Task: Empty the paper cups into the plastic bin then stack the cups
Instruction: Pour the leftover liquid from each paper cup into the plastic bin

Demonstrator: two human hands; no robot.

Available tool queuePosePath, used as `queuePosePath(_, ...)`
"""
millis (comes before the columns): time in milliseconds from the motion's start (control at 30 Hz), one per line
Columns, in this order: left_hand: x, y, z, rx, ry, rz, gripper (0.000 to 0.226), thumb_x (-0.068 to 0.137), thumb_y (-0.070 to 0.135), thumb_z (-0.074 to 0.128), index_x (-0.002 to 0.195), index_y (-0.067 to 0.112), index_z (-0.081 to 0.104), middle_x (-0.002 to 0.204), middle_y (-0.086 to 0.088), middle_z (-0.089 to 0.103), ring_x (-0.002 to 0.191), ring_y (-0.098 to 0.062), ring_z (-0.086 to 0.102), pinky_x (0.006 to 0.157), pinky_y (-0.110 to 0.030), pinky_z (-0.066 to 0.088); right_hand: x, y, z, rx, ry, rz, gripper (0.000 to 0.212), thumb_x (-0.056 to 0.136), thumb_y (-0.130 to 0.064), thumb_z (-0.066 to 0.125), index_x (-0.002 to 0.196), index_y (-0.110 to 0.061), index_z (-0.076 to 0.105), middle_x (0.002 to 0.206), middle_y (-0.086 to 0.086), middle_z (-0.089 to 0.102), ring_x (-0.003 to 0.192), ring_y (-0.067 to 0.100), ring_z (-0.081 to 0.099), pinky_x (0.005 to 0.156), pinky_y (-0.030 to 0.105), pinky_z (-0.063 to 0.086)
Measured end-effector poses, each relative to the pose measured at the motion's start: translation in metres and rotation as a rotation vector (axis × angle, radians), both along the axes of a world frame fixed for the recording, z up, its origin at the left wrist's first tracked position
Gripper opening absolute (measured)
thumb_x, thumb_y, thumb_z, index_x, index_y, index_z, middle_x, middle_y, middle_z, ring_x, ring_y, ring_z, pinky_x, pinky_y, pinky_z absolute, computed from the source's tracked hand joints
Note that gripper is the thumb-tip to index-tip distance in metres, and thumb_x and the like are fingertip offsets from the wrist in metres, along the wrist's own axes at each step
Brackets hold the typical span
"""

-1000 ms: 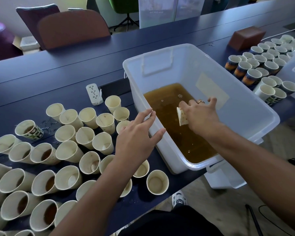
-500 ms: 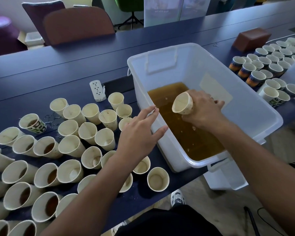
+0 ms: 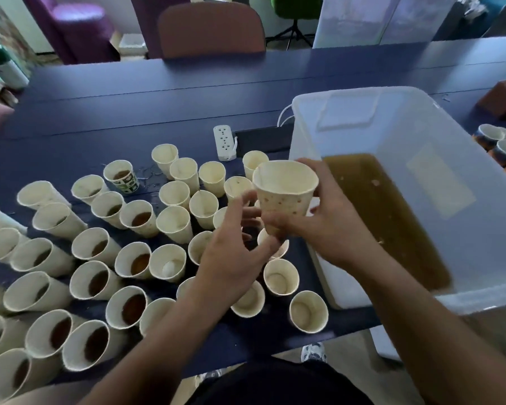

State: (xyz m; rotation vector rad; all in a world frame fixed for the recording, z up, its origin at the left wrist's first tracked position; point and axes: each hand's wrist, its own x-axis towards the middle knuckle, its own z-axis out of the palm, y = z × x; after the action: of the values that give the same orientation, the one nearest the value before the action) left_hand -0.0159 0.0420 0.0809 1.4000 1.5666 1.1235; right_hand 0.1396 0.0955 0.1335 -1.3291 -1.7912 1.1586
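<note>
Holding empty cup (image 3: 284,197), right hand (image 3: 330,226)

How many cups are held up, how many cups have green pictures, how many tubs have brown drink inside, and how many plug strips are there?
Cup held up: 1
Cup with green pictures: 1
Tub with brown drink: 1
Plug strip: 1
Total: 4

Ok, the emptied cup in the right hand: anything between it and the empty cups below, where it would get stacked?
Yes. The left hand sits just under the held cup, fingers curled toward its base and covering the cups beneath. The right hand grips it upright, above the table beside the plastic bin.
</note>
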Motion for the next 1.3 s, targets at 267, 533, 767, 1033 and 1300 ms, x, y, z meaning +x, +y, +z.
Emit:
queuePosePath(267, -0.057, -0.038, -0.028, -0.124, 0.094, 0.228, 0.055, 0.066, 0.05, 0.072, 0.113, 0.042, 0.046, 0.099, 0.025, 0.065, 0.094, 0.001, 0.064, 0.082, -0.037, 0.056, -0.058, -0.004, -0.025, -0.204, 0.061, 0.233, 0.051, 0.081, -0.066, 0.06, 0.124, -0.039, 0.056, 0.111, -0.021, 0.066, 0.102, -0.01, 0.06, 0.077, 0.009, 0.046)
queuePosePath(533, -0.111, -0.044, -0.029, -0.16, 0.226, 0.369, 0.055, 0.075, 0.056, 0.074, 0.12, 0.042, 0.046, 0.103, 0.02, 0.063, 0.099, -0.01, 0.062, 0.084, -0.043, 0.053, -0.14, 0.032, -0.036, 0.101, -0.165, 0.092, 0.018, 0.095, -0.033, 0.063, 0.104, -0.024, 0.077, 0.086, -0.017, 0.07, 0.08, -0.002, 0.063, 0.072, 0.016, 0.047)
queuePosePath(767, -0.173, -0.032, -0.039, -0.325, 0.412, 0.483, 0.025, 0.088, 0.033, 0.064, 0.113, 0.031, 0.066, 0.106, 0.01, 0.066, 0.1, -0.017, 0.062, 0.085, -0.04, 0.051, -0.223, 0.111, -0.058, 0.272, -0.166, -0.026, 0.025, 0.092, -0.033, 0.06, 0.105, -0.019, 0.077, 0.09, -0.011, 0.071, 0.078, 0.001, 0.064, 0.073, 0.013, 0.05)
queuePosePath(1033, -0.22, 0.025, -0.059, -0.55, 0.668, 0.44, 0.033, 0.096, 0.041, 0.06, 0.124, 0.023, 0.055, 0.11, -0.002, 0.071, 0.103, -0.026, 0.066, 0.076, -0.039, 0.047, -0.281, 0.157, -0.108, 0.201, -0.415, 0.063, 0.023, 0.088, -0.029, 0.059, 0.1, -0.02, 0.077, 0.097, 0.001, 0.074, 0.09, 0.02, 0.068, 0.08, 0.035, 0.057)
queuePosePath(1300, -0.227, 0.051, -0.079, -0.628, 0.721, 0.394, 0.036, 0.101, 0.035, 0.055, 0.132, 0.02, 0.047, 0.12, -0.012, 0.066, 0.11, -0.033, 0.063, 0.072, -0.039, 0.038, -0.3, 0.16, -0.141, 0.178, -0.668, 0.147, 0.02, 0.091, -0.024, 0.058, 0.097, -0.013, 0.073, 0.093, 0.008, 0.07, 0.079, 0.026, 0.065, 0.069, 0.036, 0.057)
